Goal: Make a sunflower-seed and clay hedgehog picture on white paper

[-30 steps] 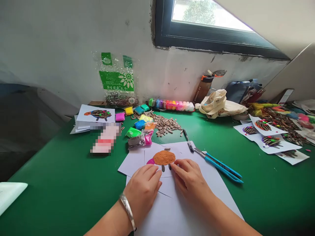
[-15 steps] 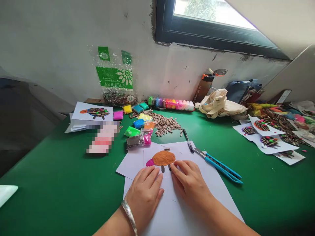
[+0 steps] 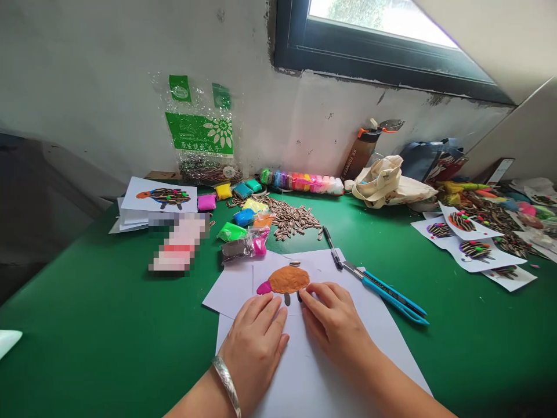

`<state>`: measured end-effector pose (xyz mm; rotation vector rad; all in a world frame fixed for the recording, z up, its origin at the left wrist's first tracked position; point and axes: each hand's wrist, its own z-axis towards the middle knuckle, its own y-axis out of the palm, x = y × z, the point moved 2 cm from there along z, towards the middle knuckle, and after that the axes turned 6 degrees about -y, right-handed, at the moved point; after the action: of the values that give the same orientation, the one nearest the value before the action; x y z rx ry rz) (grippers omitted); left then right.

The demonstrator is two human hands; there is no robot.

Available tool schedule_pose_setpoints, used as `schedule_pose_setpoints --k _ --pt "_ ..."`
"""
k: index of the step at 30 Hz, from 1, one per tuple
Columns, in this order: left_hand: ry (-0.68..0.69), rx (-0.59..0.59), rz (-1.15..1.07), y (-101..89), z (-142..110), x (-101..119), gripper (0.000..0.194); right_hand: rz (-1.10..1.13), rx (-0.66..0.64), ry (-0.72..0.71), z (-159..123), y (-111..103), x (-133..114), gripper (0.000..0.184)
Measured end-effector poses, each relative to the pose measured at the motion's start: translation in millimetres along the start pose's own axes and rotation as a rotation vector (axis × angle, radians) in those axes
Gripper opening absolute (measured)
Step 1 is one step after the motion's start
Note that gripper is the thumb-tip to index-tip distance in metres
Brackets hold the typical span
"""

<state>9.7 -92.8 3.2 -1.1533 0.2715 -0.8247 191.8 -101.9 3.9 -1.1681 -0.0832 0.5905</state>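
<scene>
A white card [image 3: 278, 273] on the green table [image 3: 108, 325] bears a flat orange clay shape [image 3: 288, 279] with a pink tip and small dark legs. My left hand [image 3: 256, 337], a silver bangle on its wrist, lies flat with fingers stretched out on the white paper just below the shape. My right hand [image 3: 333, 319] rests beside it, fingertips pressed together at a dark leg piece under the clay. One sunflower seed sits on the top edge of the orange shape.
Blue scissors [image 3: 387, 293] and a pen [image 3: 333, 248] lie right of the card. Behind are a pile of sunflower seeds [image 3: 291, 217], coloured clay packets [image 3: 243, 223], a seed bag [image 3: 202, 139], a row of clay tubs [image 3: 302, 183], finished cards [image 3: 159, 197] left and more cards [image 3: 474, 247] right.
The view has shifted slightly. My left hand slid a little down and left, uncovering the pink tip of the clay shape. My right hand stays at the leg piece.
</scene>
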Motion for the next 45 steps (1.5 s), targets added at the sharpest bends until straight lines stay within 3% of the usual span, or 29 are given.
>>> schedule_pose_setpoints --k 5,19,45 --pt "-0.002 0.001 -0.011 0.4 -0.9 -0.3 0.033 -0.016 0.036 -0.028 1.0 -1.5 -3.5 0.032" --pt "-0.012 -0.009 0.016 1.6 1.2 0.9 0.034 -0.170 -0.013 -0.129 4.2 1.9 -15.8 0.031" --pt "-0.022 0.019 -0.011 1.3 1.0 2.2 0.033 -0.087 0.030 -0.102 1.4 5.8 -15.3 0.028"
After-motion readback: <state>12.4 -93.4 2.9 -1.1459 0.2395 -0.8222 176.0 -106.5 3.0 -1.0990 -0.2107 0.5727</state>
